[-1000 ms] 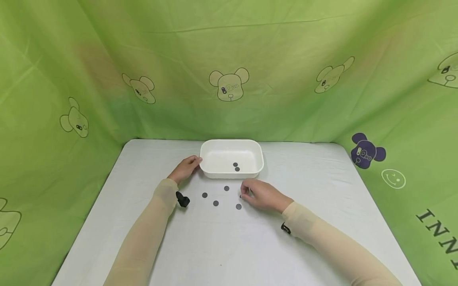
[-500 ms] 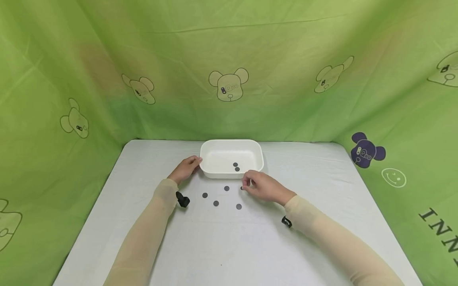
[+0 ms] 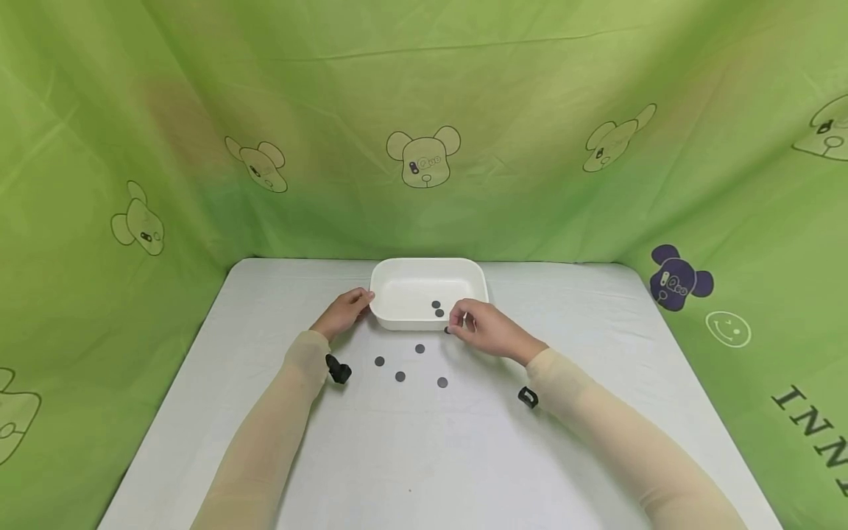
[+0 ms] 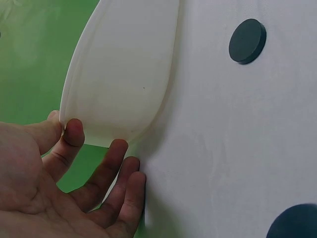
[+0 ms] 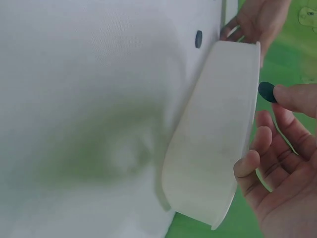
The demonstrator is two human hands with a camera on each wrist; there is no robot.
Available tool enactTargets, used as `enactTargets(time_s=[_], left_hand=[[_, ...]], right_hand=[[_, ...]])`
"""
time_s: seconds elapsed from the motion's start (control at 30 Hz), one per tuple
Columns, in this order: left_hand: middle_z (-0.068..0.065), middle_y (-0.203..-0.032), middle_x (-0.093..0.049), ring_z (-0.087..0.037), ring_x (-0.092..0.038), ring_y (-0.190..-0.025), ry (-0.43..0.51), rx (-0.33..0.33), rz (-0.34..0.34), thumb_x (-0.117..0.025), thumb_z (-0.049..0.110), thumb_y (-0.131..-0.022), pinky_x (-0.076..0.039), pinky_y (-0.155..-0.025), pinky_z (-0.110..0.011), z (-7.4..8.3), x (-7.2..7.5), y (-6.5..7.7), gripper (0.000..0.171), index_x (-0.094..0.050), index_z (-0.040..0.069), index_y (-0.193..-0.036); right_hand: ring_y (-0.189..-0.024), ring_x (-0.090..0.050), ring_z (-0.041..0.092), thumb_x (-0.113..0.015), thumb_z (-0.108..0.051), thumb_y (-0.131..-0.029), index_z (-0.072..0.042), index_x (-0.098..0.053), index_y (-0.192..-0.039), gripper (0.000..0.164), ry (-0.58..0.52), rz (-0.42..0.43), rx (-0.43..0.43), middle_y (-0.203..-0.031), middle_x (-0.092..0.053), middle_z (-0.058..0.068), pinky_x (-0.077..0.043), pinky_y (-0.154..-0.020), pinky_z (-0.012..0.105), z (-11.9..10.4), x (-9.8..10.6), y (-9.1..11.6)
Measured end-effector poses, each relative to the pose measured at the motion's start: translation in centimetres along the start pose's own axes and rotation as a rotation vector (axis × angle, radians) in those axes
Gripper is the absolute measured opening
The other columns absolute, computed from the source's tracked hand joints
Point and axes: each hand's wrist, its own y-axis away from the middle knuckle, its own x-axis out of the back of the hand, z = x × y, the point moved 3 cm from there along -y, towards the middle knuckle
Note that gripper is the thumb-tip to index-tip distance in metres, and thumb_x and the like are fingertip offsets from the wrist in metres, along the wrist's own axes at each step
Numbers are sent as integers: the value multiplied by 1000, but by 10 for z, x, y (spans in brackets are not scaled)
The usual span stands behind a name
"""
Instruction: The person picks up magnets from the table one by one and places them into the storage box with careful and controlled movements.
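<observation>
A white rectangular tub [image 3: 411,324] stands at the back of the table. At its left end my left hand [image 3: 341,312] pinches the rim between thumb and index finger, the other fingers lying along the outer wall. My right hand [image 3: 489,327] holds a small dark round disc [image 5: 266,92] by its edge between thumb and index finger, at the front right of the tub. That disc is level with the rim in the right wrist view. Inside the tub lie two similar discs [image 3: 436,305], close together near the front right.
Several more dark discs [image 3: 400,377] lie scattered flat on the white tablecloth [image 3: 411,449] in front of the tub. A green printed curtain [image 3: 424,221] closes off the back and both sides. Each wrist carries a black camera mount [image 3: 338,369].
My right hand has lifted the disc off the table and moved it away from me, up to the tub's front right rim. The left hand and the tub have kept their places.
</observation>
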Motion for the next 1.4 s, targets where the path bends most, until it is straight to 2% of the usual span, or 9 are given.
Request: enactTargets(time_s=[0.43, 0.67, 0.9, 1.4], left_hand=[[-7, -98, -55, -21, -51, -95, 3, -6, 2, -51, 41, -115, -39, -91, -35, -1, 2, -2, 35, -60, 10, -102], [-5, -95, -54, -21, -50, -93, 0, -14, 8, -50, 41, -115, -39, -91, -36, 0, 2, -3, 34, -59, 11, -101], [-4, -93, -53, -22, -50, -93, 1, -14, 6, -50, 42, -115, -38, -90, -37, 0, 1, -4, 38, -58, 7, -103], [-2, -99, -56, -19, -52, -95, -3, -14, 8, -51, 41, -115, -41, -90, -33, -2, 2, -9, 35, -62, 10, -104]], right_hand=[[-88, -59, 17, -76, -12, -101, -14, -67, -97, 10, -33, 67, 15, -96, -68, -3, -51, -80, 33, 1, 10, -20], [-86, -61, 18, -75, -15, -102, -12, -68, -96, 10, -69, 88, -39, -94, -67, 0, -52, -80, 34, 3, 14, -33], [-84, -60, 20, -74, -14, -102, -9, -69, -97, 9, -79, 130, -93, -94, -68, 4, -50, -79, 34, 9, 15, -43], [-86, -58, 21, -73, -13, -102, -6, -69, -96, 10, -73, 108, -155, -95, -68, 7, -48, -82, 35, 17, 5, -67]])
